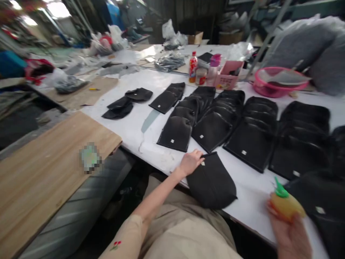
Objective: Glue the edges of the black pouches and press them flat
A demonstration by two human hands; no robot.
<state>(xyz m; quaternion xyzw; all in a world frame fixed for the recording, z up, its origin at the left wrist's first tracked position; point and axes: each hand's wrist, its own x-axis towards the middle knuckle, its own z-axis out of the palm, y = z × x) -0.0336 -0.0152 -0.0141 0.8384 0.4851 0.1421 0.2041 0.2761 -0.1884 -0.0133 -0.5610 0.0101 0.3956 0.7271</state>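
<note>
My left hand [192, 162] pinches the top edge of a black fabric piece [212, 183], close to a small white label. This piece lies partly on the white table and hangs over its front edge. In my right hand [292, 233] is a squeeze bottle [288, 207] with a yellow-orange body and a green nozzle, fingers wrapped round it. Several overlapping stacks of similar black pieces [250, 136] with white labels are spread in a row beyond my hands. Another black piece [320, 201] lies to the right of the bottle.
A wooden board [54, 162] juts in at the left. At the back stand a red-capped drink bottle [193, 67], a jar [201, 76], a pink box [229, 75] and a pink basin [280, 84]. Smaller black pieces [118, 107] lie at the table's left.
</note>
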